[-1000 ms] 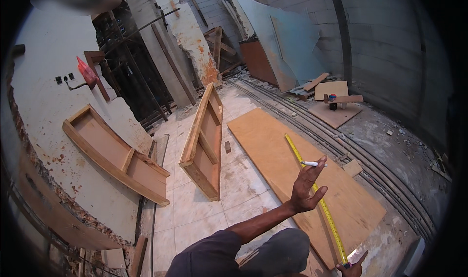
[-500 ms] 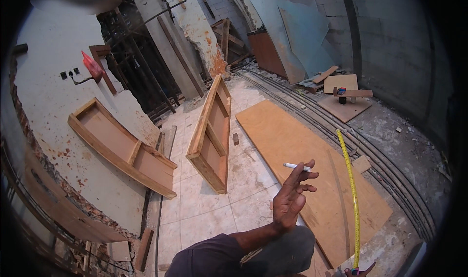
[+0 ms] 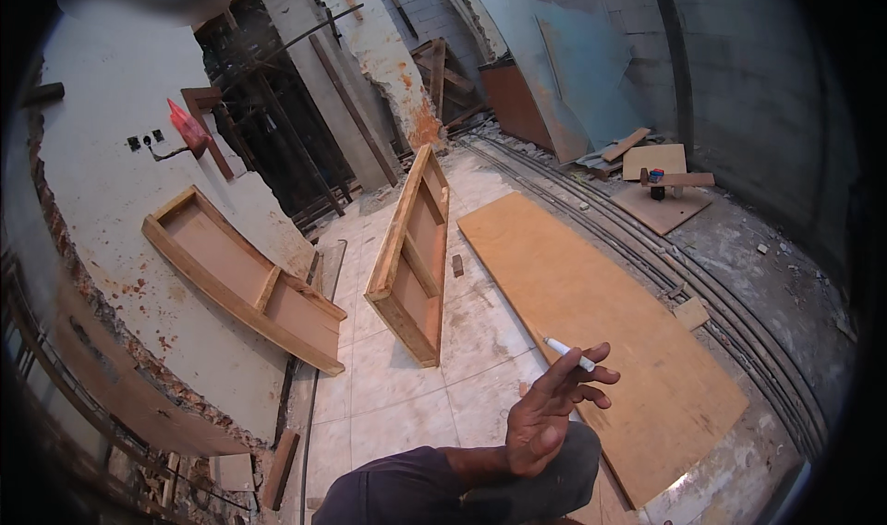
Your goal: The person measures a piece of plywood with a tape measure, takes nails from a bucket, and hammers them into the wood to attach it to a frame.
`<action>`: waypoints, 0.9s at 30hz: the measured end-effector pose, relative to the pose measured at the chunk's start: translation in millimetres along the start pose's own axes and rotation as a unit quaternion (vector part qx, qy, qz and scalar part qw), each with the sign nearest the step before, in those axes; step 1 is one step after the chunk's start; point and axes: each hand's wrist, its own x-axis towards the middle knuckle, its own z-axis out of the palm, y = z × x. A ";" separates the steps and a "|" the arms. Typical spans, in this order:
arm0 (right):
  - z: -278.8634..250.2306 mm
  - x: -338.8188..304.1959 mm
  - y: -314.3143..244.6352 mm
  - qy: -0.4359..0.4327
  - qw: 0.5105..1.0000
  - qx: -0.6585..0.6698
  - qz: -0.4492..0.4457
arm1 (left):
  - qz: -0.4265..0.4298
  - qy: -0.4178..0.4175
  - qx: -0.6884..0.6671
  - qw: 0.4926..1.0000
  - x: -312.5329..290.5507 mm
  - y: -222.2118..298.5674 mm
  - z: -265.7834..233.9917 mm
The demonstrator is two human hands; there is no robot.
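Note:
My left hand (image 3: 545, 414) is raised over the near left edge of an orange-brown plywood sheet (image 3: 628, 340). A white cigarette (image 3: 569, 353) is pinched between its fingers; the other fingers are loosely curled. The dark sleeve (image 3: 397, 486) of that arm reaches in from the lower edge, above my bent knee (image 3: 577, 474). My right hand is out of the picture. The plywood lies flat, partly on the pale tiled floor, with its far end away from me.
A timber-framed panel (image 3: 430, 345) stands on edge on the tiles (image 3: 379, 405). Another framed panel (image 3: 268, 289) leans against the broken white wall (image 3: 102, 192) at left. Long pipes (image 3: 637, 243) run along the right. A wood block (image 3: 457, 265) lies between panel and plywood.
The yellow tape measure stretched over the plywood is gone from view, along with my right hand at the lower edge. My left hand has lowered slightly, still holding the cigarette.

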 end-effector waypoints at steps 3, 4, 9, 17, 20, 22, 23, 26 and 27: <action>2.1 -2.0 3.6 0.035 0.999 -0.018 0.013 | 0.070 -0.081 -0.084 0.991 6.2 16.4 7.0; 2.1 -2.2 4.7 0.048 0.998 -0.026 0.017 | 0.072 -0.079 -0.080 0.991 6.7 20.5 11.0; 7.0 -5.8 10.3 0.108 0.992 -0.053 0.031 | 0.303 0.086 -0.222 0.923 17.6 27.6 95.3; 24.4 -17.4 40.4 0.219 0.969 -0.101 0.054 | 0.193 -0.062 -0.298 0.933 19.9 43.3 91.6; 44.9 -19.5 48.5 0.296 0.946 -0.124 0.042 | 0.199 -0.121 -0.364 0.902 15.6 25.5 76.8; 32.5 -17.0 32.6 0.173 0.977 -0.110 0.064 | 0.121 -0.199 -0.274 0.933 -1.1 35.9 50.8; 12.9 -30.5 0.6 0.188 0.979 -0.081 0.018 | 0.083 -0.222 -0.240 0.941 -7.1 38.4 48.3; -3.4 -34.2 -21.1 0.180 0.980 -0.050 -0.062 | 0.035 -0.157 -0.264 0.951 -16.1 33.3 60.9; -5.5 -37.6 -25.5 0.192 0.977 -0.032 -0.091 | 0.058 -0.173 -0.257 0.949 -14.4 30.3 61.3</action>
